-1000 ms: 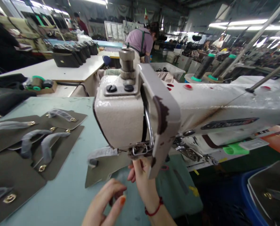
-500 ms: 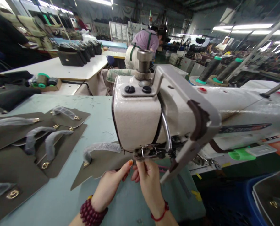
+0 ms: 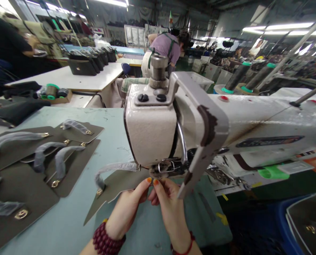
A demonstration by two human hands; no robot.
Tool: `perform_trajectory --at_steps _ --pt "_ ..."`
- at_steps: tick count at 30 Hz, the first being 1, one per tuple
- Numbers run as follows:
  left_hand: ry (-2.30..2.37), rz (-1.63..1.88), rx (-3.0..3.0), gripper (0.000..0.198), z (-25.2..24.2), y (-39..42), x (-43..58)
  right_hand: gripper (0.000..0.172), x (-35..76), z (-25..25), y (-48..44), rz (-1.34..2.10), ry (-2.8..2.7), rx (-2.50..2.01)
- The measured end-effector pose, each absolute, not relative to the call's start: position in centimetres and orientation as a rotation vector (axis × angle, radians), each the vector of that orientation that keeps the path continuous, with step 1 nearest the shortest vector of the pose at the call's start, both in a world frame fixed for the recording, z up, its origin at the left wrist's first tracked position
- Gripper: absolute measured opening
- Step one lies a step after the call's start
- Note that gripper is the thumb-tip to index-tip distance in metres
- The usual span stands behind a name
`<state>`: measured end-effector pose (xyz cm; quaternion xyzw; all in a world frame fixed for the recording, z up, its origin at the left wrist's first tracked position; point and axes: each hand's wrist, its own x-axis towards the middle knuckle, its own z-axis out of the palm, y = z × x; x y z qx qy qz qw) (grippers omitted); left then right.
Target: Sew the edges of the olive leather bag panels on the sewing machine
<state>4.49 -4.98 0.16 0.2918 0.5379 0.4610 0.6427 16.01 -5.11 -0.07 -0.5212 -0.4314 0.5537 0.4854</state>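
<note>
My left hand (image 3: 129, 206) is closed in a pinch at the near edge of a grey-brown bag panel (image 3: 120, 184). The panel has a plastic-wrapped handle (image 3: 112, 167) and reaches under the head of a white sewing machine (image 3: 150, 127). Beside it, my right hand (image 3: 171, 209) is also pinched, its thumb tip almost meeting the left thumb at the panel's edge, just below the presser foot area. The fingertips' exact grip and the needle are hidden by the thumbs and the machine head.
More bag panels with wrapped handles (image 3: 75, 166) lie overlapping on the left of the pale green table (image 3: 115, 120). A metal guard bar (image 3: 213, 124) slopes down close to my right hand. A blue bin (image 3: 277, 226) stands lower right. A co-worker (image 3: 164, 47) bends over behind the machine.
My right thumb has come down from under the machine head to beside the left thumb. My left hand stays at the panel's edge. The camera view has shifted slightly.
</note>
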Motion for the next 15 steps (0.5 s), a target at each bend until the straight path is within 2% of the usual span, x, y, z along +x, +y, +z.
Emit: perform_trajectory --at_steps 9,15 --pt "1.266 1.055 0.650 0.034 0.7 -4.6 4.7 0.035 15.6 -0.2 -4.8 1.326 -0.992 -1.271" --pt "1.247 1.090 0.661 0.036 0.4 -3.9 4.6 0.040 15.1 -0.8 -4.0 1.287 -0.997 -1.305"
